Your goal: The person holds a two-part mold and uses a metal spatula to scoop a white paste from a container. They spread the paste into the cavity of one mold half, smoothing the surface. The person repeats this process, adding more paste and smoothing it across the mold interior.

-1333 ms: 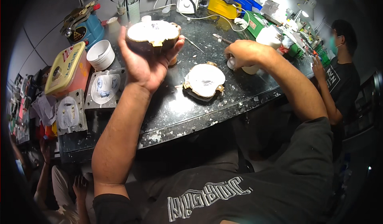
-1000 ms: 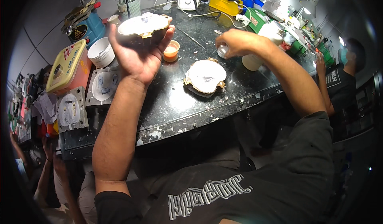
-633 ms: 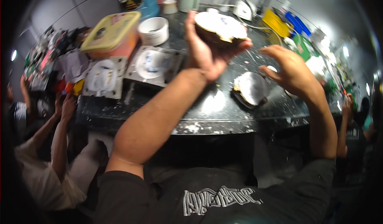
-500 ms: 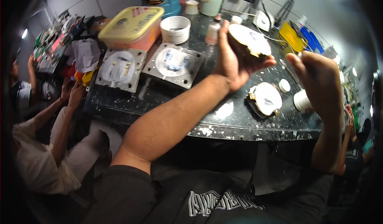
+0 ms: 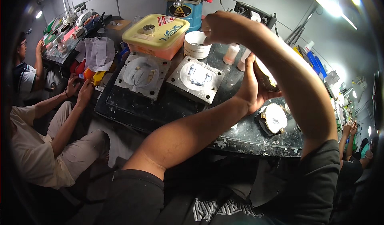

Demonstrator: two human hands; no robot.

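My left hand (image 5: 256, 87) is wrapped round the edge of a rounded plaster mold half (image 5: 265, 76) with a pale face, held up off the bench. My right forearm crosses in front and hides much of it. My right hand (image 5: 226, 27) is stretched across to the upper left, its curled fingers by the rim of a white tub (image 5: 196, 53). What those fingers hold, if anything, is hidden. Below my left hand, a similar rounded mold half (image 5: 276, 119) lies white face up on the bench. Two square metal mold plates (image 5: 196, 81) with whitish round hollows sit left of my left hand.
An orange container with a yellow lid (image 5: 156, 32) stands behind the plates, a blue canister (image 5: 186, 15) behind it. Small bottles (image 5: 231, 53) stand near the tub. The black bench (image 5: 120, 107) has a paint-flecked front edge. Another person's hands (image 5: 78, 91) work at left.
My right hand has swung from the right side across to the white tub at upper left. My left hand still holds the mold half, now turned more edge-on. The whole view has shifted.
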